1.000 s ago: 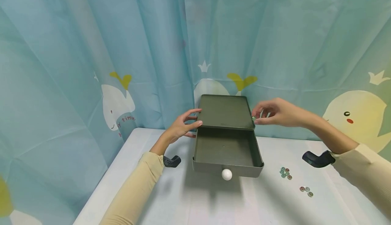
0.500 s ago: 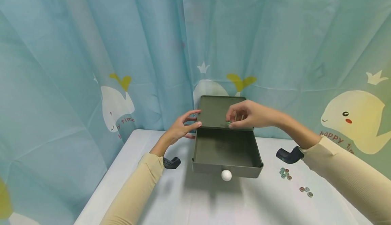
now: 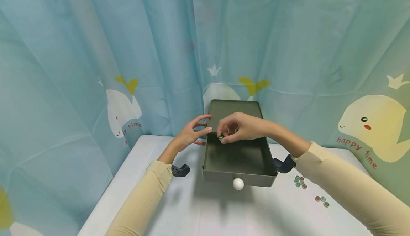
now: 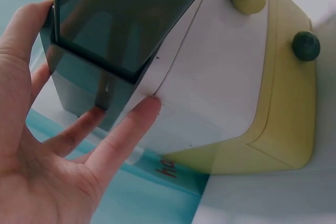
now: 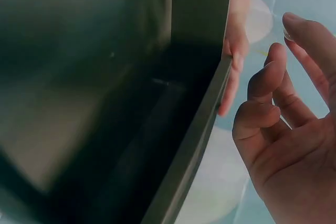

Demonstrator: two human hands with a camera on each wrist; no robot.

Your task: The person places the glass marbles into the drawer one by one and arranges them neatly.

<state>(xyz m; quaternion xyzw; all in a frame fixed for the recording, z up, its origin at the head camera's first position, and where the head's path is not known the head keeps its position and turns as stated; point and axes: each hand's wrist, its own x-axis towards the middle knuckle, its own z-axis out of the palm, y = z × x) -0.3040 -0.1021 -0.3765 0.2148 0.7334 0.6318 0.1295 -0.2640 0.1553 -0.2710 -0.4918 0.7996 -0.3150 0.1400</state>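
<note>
A small cabinet has its dark green top drawer (image 3: pixel 238 157) pulled out, with a white knob (image 3: pixel 238 184) on the front. In the left wrist view, a white drawer (image 4: pixel 210 72) and a yellow drawer (image 4: pixel 286 108) sit below it. My right hand (image 3: pixel 243 127) pinches a small green marble-like piece (image 3: pixel 221 137) between thumb and finger, over the rear left part of the drawer. My left hand (image 3: pixel 189 132) rests against the cabinet's left side with fingers spread, fingertips touching its wall and top edge. In the right wrist view, my right hand (image 5: pixel 294 129) is beside the drawer rim.
On the white table (image 3: pixel 250 214) to the right of the cabinet lie a cluster of several small green and reddish round pieces (image 3: pixel 299 182) and a smaller group of round pieces (image 3: pixel 321 201). A blue curtain (image 3: pixel 160 51) with whale prints hangs behind the cabinet.
My right hand has moved left from the cabinet's right side, across its top, to over the drawer with the green piece still pinched. My left hand stays in place.
</note>
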